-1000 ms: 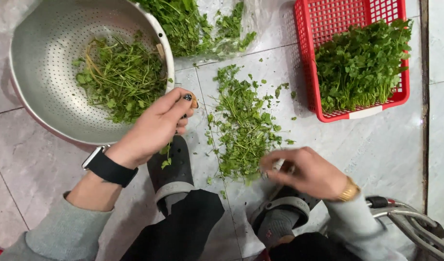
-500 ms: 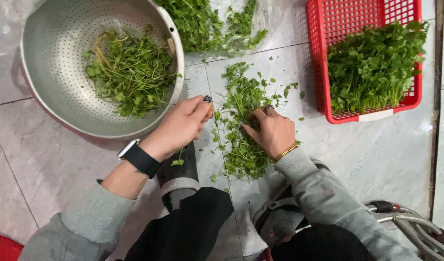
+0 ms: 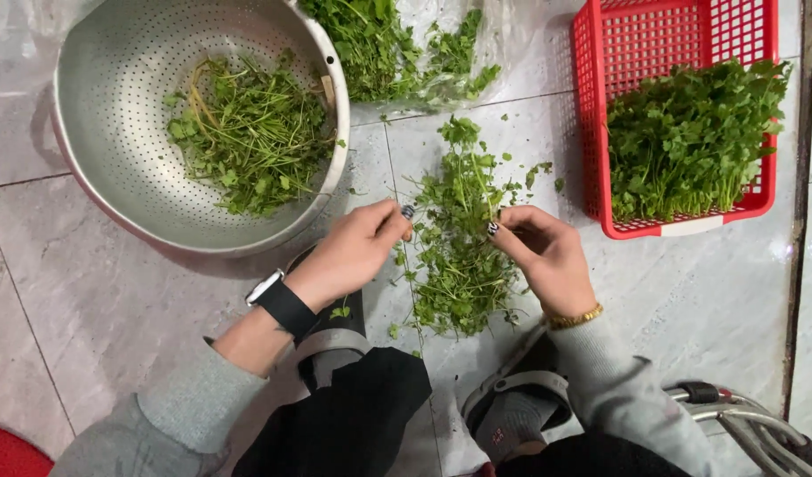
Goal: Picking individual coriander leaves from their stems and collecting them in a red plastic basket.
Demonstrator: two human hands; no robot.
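Two hands work in the middle of the head view: the left hand [image 3: 353, 252] and the right hand [image 3: 543, 256] each have the fingertips pinched together on thin stems of the loose pile of green herbs [image 3: 459, 256], which lies on the tiled floor [image 3: 106, 309] between them. In the upper left of the frame a metal colander [image 3: 114, 132] holds more greens, and in the upper right a red basket [image 3: 662, 35] is full of leafy herbs.

Both hands, left [image 3: 353, 252] and right [image 3: 543, 256], pinch fingertips, facing inward.
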